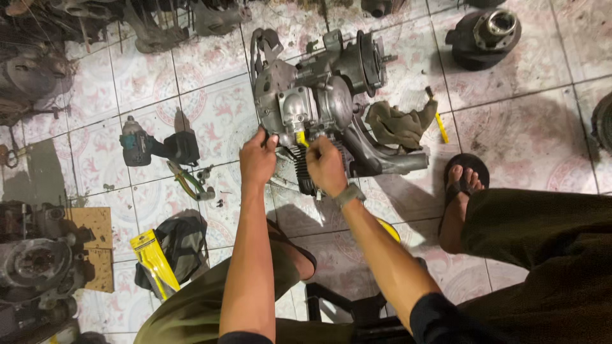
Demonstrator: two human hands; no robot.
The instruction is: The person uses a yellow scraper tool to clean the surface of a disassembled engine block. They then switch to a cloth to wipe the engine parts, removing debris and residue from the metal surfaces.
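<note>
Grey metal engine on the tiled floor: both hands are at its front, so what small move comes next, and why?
Probably turn the yellow-handled tool a little with the right hand. Its tip seems seated under the grey metal engine, while the left hand braces the casing beside it; what it engages is hidden.

Grimy white floor tiles [523, 134] with faded pink patterns, dark grout lines, lit from above
</note>
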